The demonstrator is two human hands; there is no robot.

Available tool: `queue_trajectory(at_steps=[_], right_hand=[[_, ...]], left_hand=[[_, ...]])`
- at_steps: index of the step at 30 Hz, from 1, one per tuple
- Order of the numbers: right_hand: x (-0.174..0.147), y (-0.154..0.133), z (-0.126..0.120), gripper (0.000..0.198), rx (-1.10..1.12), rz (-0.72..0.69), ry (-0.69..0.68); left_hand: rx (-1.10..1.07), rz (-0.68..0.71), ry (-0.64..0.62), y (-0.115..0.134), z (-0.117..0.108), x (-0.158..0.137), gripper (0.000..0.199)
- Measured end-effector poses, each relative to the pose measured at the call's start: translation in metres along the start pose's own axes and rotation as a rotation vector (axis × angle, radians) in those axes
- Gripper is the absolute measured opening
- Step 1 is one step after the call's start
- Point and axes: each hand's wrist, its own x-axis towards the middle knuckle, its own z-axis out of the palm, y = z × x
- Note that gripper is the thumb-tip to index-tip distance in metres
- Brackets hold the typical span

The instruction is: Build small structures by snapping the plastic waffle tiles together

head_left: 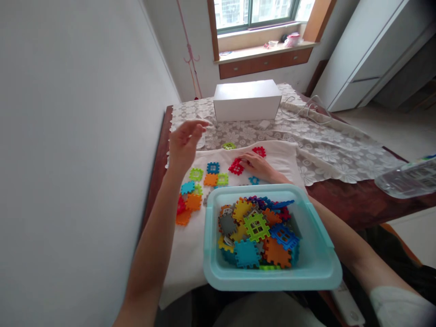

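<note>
In head view, holds left hand point(183, 143) raised, half-open and loosely curled; rests right hand point(258, 165) against a red tile point(235, 167) on the white cloth point(190, 250), cannot tell whether gripped or merely touched; shows teal bin point(272, 283) of mixed tiles point(257, 227) near the body, right of loose orange tiles point(193, 202).

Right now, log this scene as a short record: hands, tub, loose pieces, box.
Left hand: raised, no piece visible in it
Right hand: fingers at a red piece
Pale blue tub: holds mixed coloured pieces
Loose pieces: several on white cloth
White box: on patterned tablecloth, beyond the cloth
</note>
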Motion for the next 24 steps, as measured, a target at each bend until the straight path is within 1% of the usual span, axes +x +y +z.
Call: queue_trajectory(at_steps=[1,2,3,5,7,8,10,12,15,17,19,21,22,24], right_hand=[[0.000,0.000,0.000,0.029,-0.001,-0.003,-0.002],[-0.001,0.000,0.001,0.029,-0.002,-0.007,-0.004],[-0.001,0.000,0.001,0.028,-0.003,-0.010,-0.002],[-0.001,0.000,0.002,0.028,-0.007,-0.014,0.001],[-0.002,0.000,0.002,0.028,-0.006,-0.019,-0.004],[-0.002,-0.001,0.002,0.028,-0.003,-0.023,-0.008],[-0.002,-0.001,0.002,0.028,-0.002,-0.027,-0.015],[-0.002,-0.001,0.001,0.028,-0.009,-0.028,-0.020],[-0.002,-0.002,0.001,0.030,-0.020,-0.031,-0.019],[-0.002,-0.002,0.002,0.030,-0.019,-0.030,-0.015],[-0.002,0.000,0.003,0.029,-0.023,-0.028,-0.014],[-0.001,0.002,0.005,0.029,-0.033,-0.025,-0.014],[-0.001,0.003,0.005,0.029,-0.039,-0.024,-0.014],[0.000,0.004,0.005,0.029,-0.046,-0.024,-0.014]], left_hand=[[-0.062,-0.012,0.019,0.012,-0.010,0.001,0.029],[-0.123,-0.019,0.082,0.020,-0.019,-0.001,0.029],[-0.161,-0.042,0.096,0.025,-0.025,-0.004,0.030],[-0.160,-0.110,0.065,0.027,-0.033,-0.015,0.033],[-0.112,-0.169,0.002,0.022,-0.035,-0.029,0.034],[-0.080,-0.181,-0.034,0.018,-0.034,-0.036,0.034],[-0.026,-0.177,-0.068,0.012,-0.032,-0.052,0.031],[-0.010,-0.191,-0.134,0.010,-0.028,-0.066,0.028],[0.007,-0.192,-0.325,0.022,-0.019,-0.083,0.021],[0.006,-0.124,-0.440,0.042,-0.014,-0.090,0.018],[-0.029,-0.039,-0.563,0.069,-0.007,-0.095,0.014],[-0.060,-0.002,-0.766,0.097,0.002,-0.099,0.011],[-0.078,0.017,-0.856,0.109,0.007,-0.100,0.012],[-0.030,0.046,-1.042,0.127,0.020,-0.104,0.019]])
